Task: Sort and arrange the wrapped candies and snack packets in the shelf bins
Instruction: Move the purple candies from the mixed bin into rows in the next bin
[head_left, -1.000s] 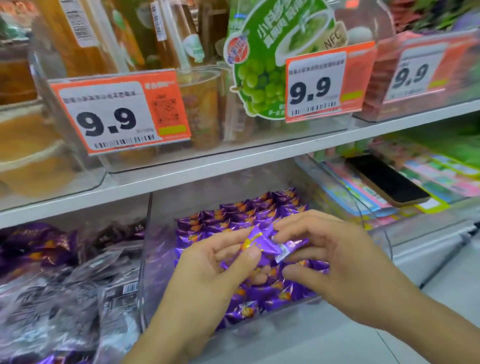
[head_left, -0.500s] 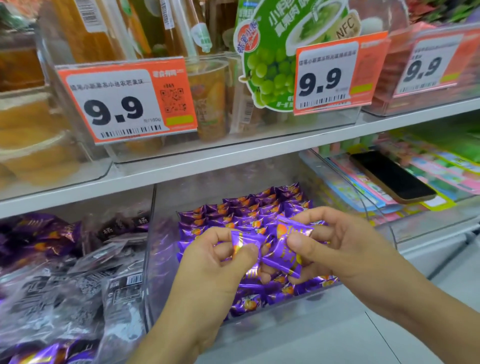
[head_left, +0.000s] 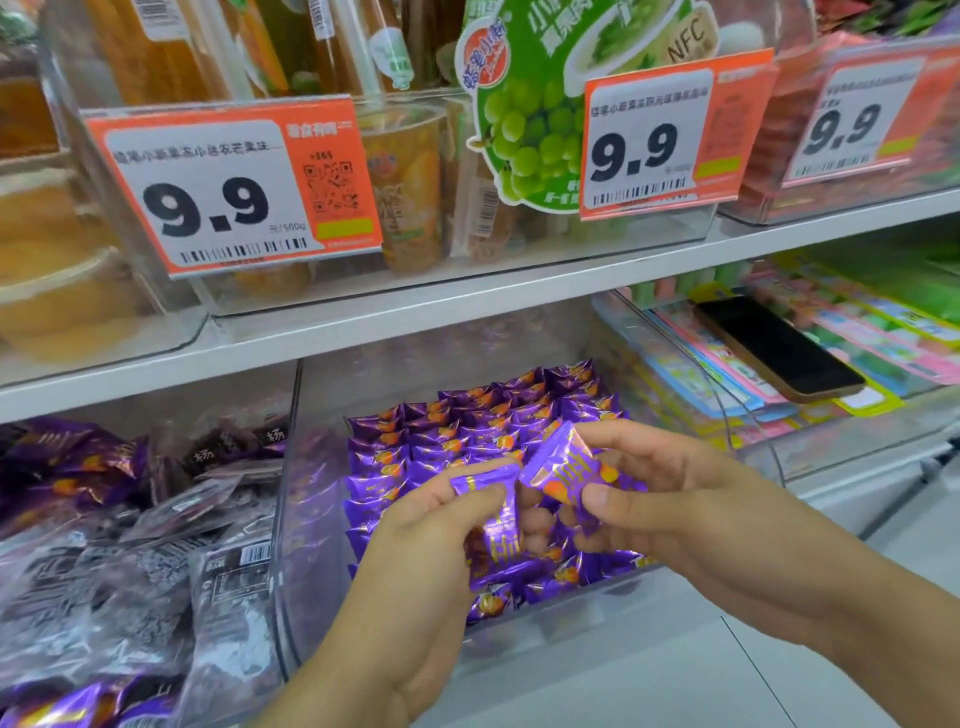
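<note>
Purple candies, two held: one per hand, left hand (head_left: 415, 551) and right hand (head_left: 691, 514).

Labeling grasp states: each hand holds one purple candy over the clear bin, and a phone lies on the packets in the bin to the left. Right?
One thing is wrong: the phone lies in the bin to the right, not the left. The head view shows it. The rest stands: left hand and right hand each hold one purple candy over the clear bin.

Over the clear bin (head_left: 306, 519) of purple candies (head_left: 467, 431), the left hand (head_left: 415, 561) pinches one candy (head_left: 493, 514); the right hand (head_left: 670, 514) pinches another (head_left: 561, 470).
</note>
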